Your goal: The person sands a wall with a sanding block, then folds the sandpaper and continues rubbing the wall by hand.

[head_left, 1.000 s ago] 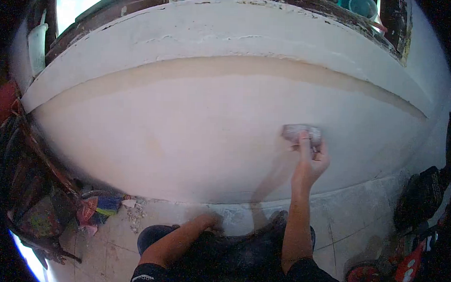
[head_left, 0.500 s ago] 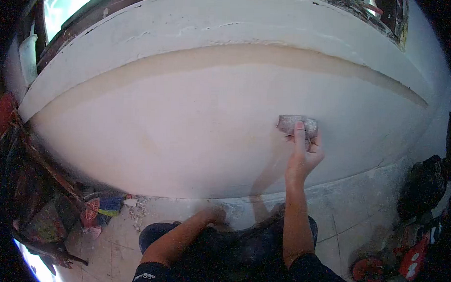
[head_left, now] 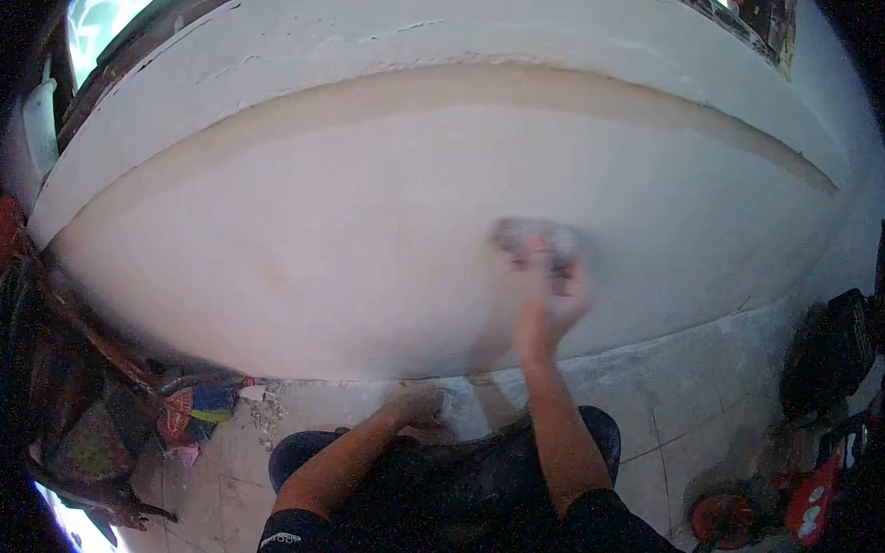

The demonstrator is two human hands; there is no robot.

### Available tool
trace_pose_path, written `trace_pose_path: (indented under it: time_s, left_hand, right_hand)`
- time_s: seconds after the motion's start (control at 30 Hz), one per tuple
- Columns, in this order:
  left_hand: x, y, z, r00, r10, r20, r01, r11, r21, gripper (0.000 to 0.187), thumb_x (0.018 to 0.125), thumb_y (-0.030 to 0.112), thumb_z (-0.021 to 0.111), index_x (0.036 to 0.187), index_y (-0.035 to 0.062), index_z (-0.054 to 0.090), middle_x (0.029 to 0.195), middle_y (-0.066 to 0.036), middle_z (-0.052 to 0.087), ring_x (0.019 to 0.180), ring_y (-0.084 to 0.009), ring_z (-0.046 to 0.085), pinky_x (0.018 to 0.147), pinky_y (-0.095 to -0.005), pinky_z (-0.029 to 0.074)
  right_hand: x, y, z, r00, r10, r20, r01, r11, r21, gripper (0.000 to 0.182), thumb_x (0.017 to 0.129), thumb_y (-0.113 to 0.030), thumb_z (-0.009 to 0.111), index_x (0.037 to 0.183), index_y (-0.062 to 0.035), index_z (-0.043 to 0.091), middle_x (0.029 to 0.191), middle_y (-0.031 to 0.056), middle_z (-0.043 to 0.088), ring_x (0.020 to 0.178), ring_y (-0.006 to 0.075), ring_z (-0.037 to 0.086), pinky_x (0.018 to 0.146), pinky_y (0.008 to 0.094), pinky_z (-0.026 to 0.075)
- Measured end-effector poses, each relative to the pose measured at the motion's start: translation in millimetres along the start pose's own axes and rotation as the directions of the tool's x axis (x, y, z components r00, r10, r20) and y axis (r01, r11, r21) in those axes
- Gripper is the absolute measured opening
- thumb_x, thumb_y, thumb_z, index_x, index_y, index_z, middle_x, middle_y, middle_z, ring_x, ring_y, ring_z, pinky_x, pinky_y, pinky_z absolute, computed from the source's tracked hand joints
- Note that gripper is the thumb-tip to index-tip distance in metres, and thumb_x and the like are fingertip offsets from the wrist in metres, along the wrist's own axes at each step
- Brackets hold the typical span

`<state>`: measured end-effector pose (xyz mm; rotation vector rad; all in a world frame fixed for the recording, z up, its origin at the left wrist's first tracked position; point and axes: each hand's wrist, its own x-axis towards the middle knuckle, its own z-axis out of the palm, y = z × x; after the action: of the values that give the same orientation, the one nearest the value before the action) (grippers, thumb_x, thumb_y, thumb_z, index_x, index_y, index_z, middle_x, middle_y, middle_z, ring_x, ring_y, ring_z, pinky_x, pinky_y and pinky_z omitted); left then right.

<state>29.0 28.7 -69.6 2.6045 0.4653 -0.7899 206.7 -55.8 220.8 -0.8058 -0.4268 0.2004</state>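
My right hand [head_left: 554, 290] holds a curled, grey-brown piece of sandpaper [head_left: 514, 232] against the white wall [head_left: 317, 233]. Thumb and fingers pinch it; motion smears both the hand and the sheet. Lower and to the left, my left hand [head_left: 418, 409] hangs near my knees, close to the foot of the wall. Its fingers are too dim to make out.
A ledge [head_left: 392, 41] juts out above the wall. Cloth and debris [head_left: 199, 409] lie on the tiled floor [head_left: 640, 478] at left. A black bag-like object [head_left: 828, 353] and a red item [head_left: 813, 504] stand at right.
My right hand has moved left along the wall with the sandpaper. The view has shifted slightly. My left hand stays near my knees.
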Motion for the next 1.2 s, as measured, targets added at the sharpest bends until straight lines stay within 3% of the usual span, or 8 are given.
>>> trace_pose_path:
  time_s: [0.17,0.27,0.43,0.63,0.8,0.9,1.03,1.2]
  left_hand:
    - [51,-57,100,0.767,0.255,-0.589,-0.312,0.95,0.005,0.051,0.087,0.045,0.07,0.118,0.005,0.07,0.111,-0.021,0.072,0.106,-0.04,0.068,0.096,-0.0497,0.053]
    - [3,-10,20,0.992,0.073,-0.102,-0.072,0.997,0.015,0.046,0.089,0.042,0.068,0.117,0.0058,0.071,0.107,-0.02,0.074,0.1,-0.0392,0.069,0.094,-0.0493,0.054]
    - [5,-13,27,0.946,0.097,-0.311,-0.108,0.994,-0.017,0.048,0.09,0.043,0.067,0.119,0.0042,0.069,0.112,-0.02,0.072,0.104,-0.0388,0.068,0.095,-0.0494,0.053]
    - [21,-30,45,0.984,0.011,-0.177,-0.041,0.985,-0.168,0.058,0.09,0.04,0.07,0.137,0.007,0.059,0.117,-0.02,0.071,0.11,-0.0387,0.067,0.097,-0.0495,0.053]
    - [10,-32,37,0.994,-0.093,-0.053,0.078,0.969,-0.233,0.066,0.092,0.039,0.068,0.15,0.0139,0.049,0.124,-0.019,0.07,0.115,-0.0368,0.067,0.099,-0.0482,0.053]
    - [38,-52,68,0.981,0.012,-0.191,-0.031,0.995,-0.096,0.045,0.098,0.028,0.067,0.14,0.0132,0.061,0.136,-0.011,0.065,0.127,-0.0291,0.059,0.11,-0.0421,0.048]
    - [7,-25,36,0.988,-0.025,-0.151,-0.013,0.969,-0.247,0.07,0.092,0.037,0.068,0.154,0.0178,0.044,0.12,-0.017,0.071,0.112,-0.0351,0.068,0.097,-0.049,0.054]
    - [5,-30,42,0.957,-0.018,-0.29,-0.092,0.928,-0.361,0.062,0.092,0.041,0.066,0.148,0.0171,0.052,0.128,-0.018,0.068,0.115,-0.0359,0.067,0.097,-0.0501,0.054]
  right_hand:
    - [-31,25,5,0.808,0.097,0.581,0.08,0.959,-0.272,0.024,0.094,-0.025,0.079,0.102,-0.0033,0.073,0.092,0.0065,0.075,0.082,0.0127,0.07,0.071,0.0282,0.057]
    - [-11,4,-1,0.917,-0.08,0.392,0.221,0.918,-0.33,0.024,0.094,-0.025,0.078,0.102,-0.0034,0.072,0.092,0.0062,0.074,0.081,0.013,0.069,0.07,0.0284,0.057]
    - [22,-1,-14,0.99,-0.091,0.105,0.109,0.977,-0.183,0.023,0.093,-0.022,0.08,0.102,-0.0037,0.07,0.09,0.0059,0.073,0.076,0.0145,0.07,0.065,0.0277,0.056]
    - [3,27,-7,0.784,-0.03,0.62,0.225,0.945,-0.238,0.019,0.094,-0.019,0.079,0.101,-0.0036,0.07,0.084,0.0058,0.072,0.065,0.0101,0.068,0.056,0.0241,0.054]
    - [28,-5,-7,0.985,-0.114,0.13,0.133,0.98,-0.15,0.019,0.093,-0.018,0.08,0.099,-0.0024,0.07,0.078,0.0039,0.07,0.062,0.0077,0.065,0.052,0.0234,0.051]
    - [24,12,-14,0.983,-0.1,0.154,0.113,0.99,-0.081,0.02,0.093,-0.018,0.08,0.099,-0.0016,0.071,0.08,0.0039,0.071,0.06,0.0069,0.063,0.051,0.0237,0.05]
    - [-4,32,-9,0.883,-0.04,0.468,0.173,0.954,-0.245,0.02,0.093,-0.017,0.08,0.1,-0.0008,0.07,0.082,0.0043,0.071,0.06,0.0075,0.064,0.05,0.0227,0.049]
    - [21,1,-8,0.966,-0.038,0.256,0.087,0.98,-0.182,0.026,0.088,-0.024,0.085,0.099,-0.0035,0.074,0.079,0.002,0.071,0.063,0.009,0.066,0.057,0.0227,0.052]
